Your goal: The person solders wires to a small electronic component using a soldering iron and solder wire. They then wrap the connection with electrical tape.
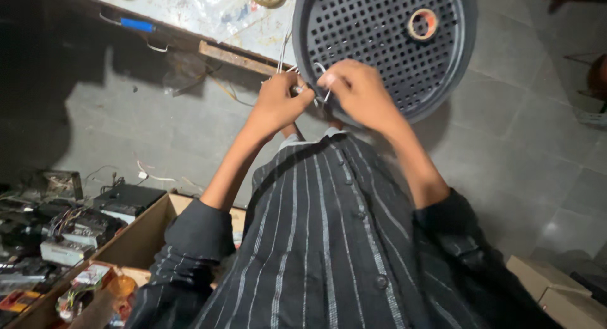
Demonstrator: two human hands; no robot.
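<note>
1. At the bottom of the frame, nearest the camera: dark shirt w/ thin white stripes (329, 253), sleeves pushed up to the elbows, fills the lower centre.
2. Lower left: open cardboard box (136, 240) on the floor, w/ circuit boards and small electronic parts (76, 234) piled beside and in it. Lower right corner: another cardboard box (556, 291), only partly in view.
3. Mid frame, just above the shirt collar: both forearms reach up and meet. Left hand (281, 98) is closed, fingers pinched on a thin white wire (292, 68). Right hand (354, 92) is closed too, fingertips pinching the same wire bundle right beside the left; the 2 hands are touching or nearly so. What exactly sits between the fingertips is too small to tell.
4. Behind the hands, upper centre-right: round dark grey perforated stool seat (379, 32), hands over its lower edge. A roll of tape (422, 24) lies on it, upper right of the hands.
5. Upper left: stained pale tabletop (208, 13) w/ wooden edge; a blue-handled tool (136, 24) lies near its edge. Wires run up from the hands towards it.
6. Grey tiled floor (525, 133) all around.
</note>
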